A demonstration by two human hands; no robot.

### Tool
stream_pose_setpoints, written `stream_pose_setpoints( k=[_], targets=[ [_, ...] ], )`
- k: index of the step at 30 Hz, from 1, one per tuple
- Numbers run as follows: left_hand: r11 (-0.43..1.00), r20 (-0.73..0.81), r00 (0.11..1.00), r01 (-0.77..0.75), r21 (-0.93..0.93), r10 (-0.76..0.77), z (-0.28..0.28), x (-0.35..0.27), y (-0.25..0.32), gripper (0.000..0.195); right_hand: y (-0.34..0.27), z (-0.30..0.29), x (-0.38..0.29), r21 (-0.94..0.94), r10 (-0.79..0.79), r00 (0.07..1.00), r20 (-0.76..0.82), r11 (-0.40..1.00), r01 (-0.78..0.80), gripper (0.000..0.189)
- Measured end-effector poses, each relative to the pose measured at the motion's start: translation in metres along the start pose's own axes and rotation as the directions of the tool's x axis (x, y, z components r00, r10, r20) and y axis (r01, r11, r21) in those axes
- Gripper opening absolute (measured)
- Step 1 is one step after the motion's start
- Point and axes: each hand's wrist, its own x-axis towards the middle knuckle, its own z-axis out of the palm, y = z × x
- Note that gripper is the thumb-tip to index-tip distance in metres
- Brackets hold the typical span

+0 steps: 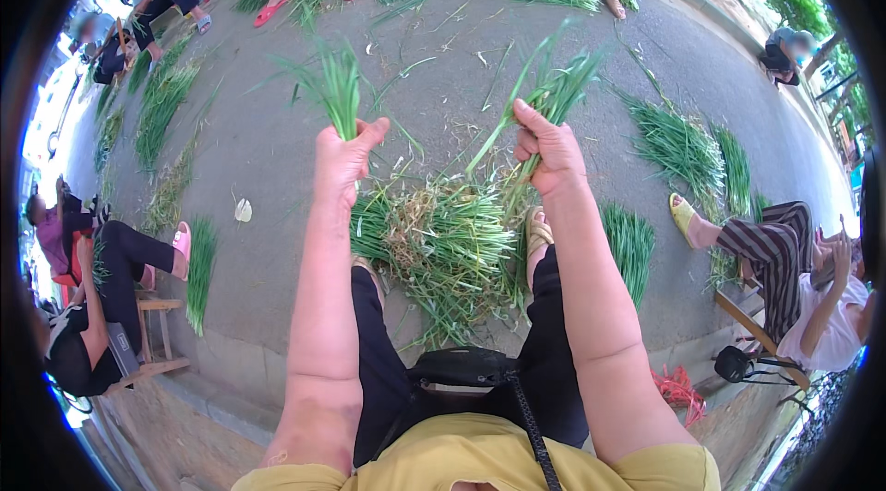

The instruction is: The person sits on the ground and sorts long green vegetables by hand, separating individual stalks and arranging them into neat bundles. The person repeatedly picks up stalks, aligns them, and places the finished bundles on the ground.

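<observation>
My left hand (342, 155) grips a bunch of long green leafy stalks (339, 86), likely garlic chives, whose leaves fan upward and look blurred. My right hand (552, 150) is closed round another bunch (564, 86), with some stalks splayed to the left and paler, yellowish ends hanging below the fist. The two hands are held apart. Below and between them, a large heap of stalks (477, 224) lies on the pavement between my feet, with dry brown strands (412, 217) over its middle. A neat green bundle (628, 249) rests to the right of my right forearm.
Seated people surround the paved ground (270, 145), with more green piles (675, 138) by their feet. A long bundle (201, 269) lies at left near a person's pink sandal (181, 249). Red plastic twine (680, 394) is at lower right. A black bag (460, 366) sits at my waist.
</observation>
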Motion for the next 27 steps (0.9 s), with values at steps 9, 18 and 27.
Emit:
stream_pose_setpoints(
  k=[9, 18, 27],
  targets=[
    [0.973, 0.328, 0.93, -0.208, 0.1, 0.165, 0.063, -0.03, -0.014, 0.025, 0.022, 0.032, -0.021, -0.229, -0.06, 0.996, -0.07, 0.972, 0.043, 0.022],
    [0.999, 0.339, 0.94, 0.029, 0.043, -0.042, 0.059, -0.032, -0.01, 0.013, 0.029, 0.032, -0.02, -0.26, -0.005, 1.0, -0.018, 0.965, 0.0, 0.02],
    [0.96, 0.483, 0.864, 0.237, -0.15, -0.138, 0.052, -0.028, -0.016, 0.008, 0.024, 0.029, -0.019, -0.234, 0.07, 0.994, 0.08, 0.971, -0.05, 0.013]
  ],
)
